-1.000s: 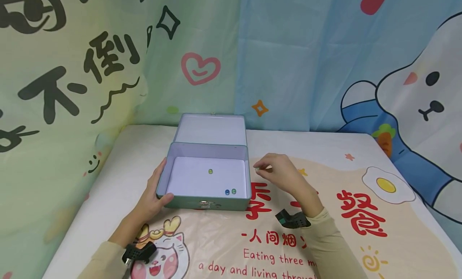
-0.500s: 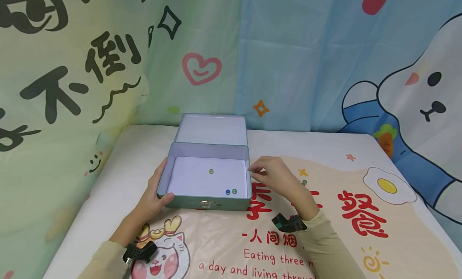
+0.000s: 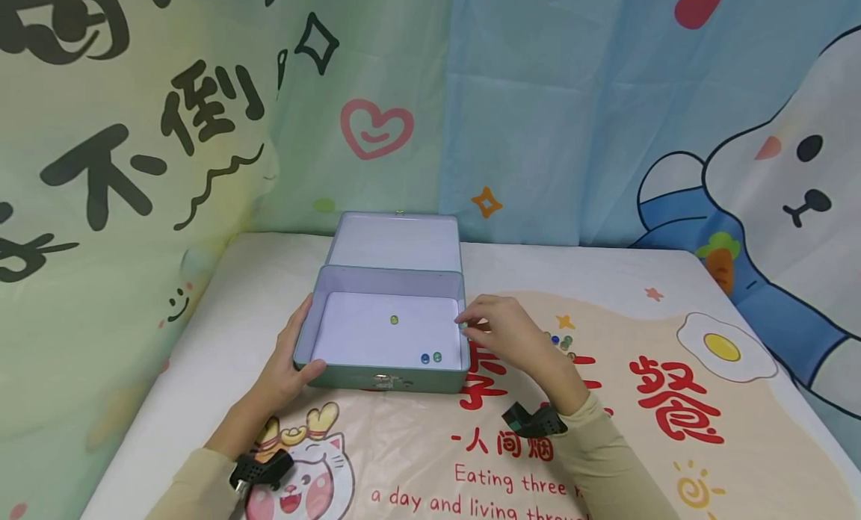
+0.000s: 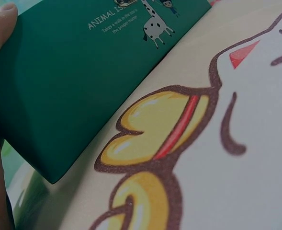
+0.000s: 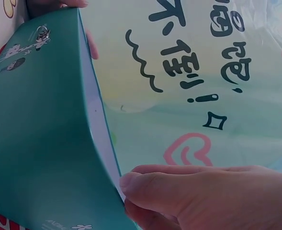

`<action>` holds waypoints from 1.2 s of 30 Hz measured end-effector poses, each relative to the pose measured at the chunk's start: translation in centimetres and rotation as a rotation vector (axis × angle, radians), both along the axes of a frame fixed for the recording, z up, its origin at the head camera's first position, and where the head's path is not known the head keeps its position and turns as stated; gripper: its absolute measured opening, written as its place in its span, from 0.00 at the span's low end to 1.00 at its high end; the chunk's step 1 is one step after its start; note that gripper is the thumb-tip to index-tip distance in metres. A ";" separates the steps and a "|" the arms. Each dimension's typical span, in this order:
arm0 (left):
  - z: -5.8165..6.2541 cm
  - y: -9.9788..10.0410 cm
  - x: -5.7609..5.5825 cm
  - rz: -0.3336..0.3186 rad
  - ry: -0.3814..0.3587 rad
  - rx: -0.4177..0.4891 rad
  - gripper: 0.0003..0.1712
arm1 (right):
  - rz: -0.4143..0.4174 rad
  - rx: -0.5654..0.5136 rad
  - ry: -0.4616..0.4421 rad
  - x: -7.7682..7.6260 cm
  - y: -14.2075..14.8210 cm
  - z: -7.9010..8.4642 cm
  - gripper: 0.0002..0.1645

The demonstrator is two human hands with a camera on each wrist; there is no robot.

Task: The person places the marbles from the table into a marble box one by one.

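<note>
A green tin box (image 3: 390, 378) with a pale inside stands on the table, its lid (image 3: 397, 240) folded back. Inside it lie a yellow-green marble (image 3: 394, 320), a blue marble (image 3: 425, 358) and a green marble (image 3: 437, 357). My left hand (image 3: 292, 356) grips the box's front left corner, thumb (image 4: 4, 24) at the front edge. At the right rim, my right hand (image 3: 504, 329) pinches a small pale marble (image 3: 463, 326) between thumb and fingertips. In the right wrist view, that hand's fingertips are at the rim and the marble is hidden.
Several marbles, among them a blue marble (image 3: 554, 340) and a green marble (image 3: 567, 342), lie on the printed tablecloth (image 3: 659, 296) beyond my right wrist. A printed curtain (image 3: 525, 116) hangs behind the table.
My right hand has moved left and slightly nearer, bringing its fingertips to the box's right rim. Marbles beside its wrist have come into sight. The left hand and box stay put.
</note>
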State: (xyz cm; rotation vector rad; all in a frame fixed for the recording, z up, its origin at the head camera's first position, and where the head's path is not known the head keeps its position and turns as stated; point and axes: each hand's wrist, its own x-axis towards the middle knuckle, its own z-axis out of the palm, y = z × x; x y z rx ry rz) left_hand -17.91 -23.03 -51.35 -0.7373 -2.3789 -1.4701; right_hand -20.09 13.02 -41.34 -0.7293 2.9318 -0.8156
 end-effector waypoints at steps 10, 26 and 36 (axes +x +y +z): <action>-0.2 -0.1 0.0 0.016 -0.002 -0.013 0.55 | 0.072 0.010 0.092 0.2 -0.3 -0.4 0.10; 0.0 -0.3 0.1 0.022 -0.014 -0.015 0.55 | 0.243 0.136 0.146 -0.6 -2.4 -0.2 0.09; 0.0 -0.2 -0.1 0.011 -0.015 -0.009 0.56 | 0.318 0.196 0.040 -2.7 -3.2 0.3 0.09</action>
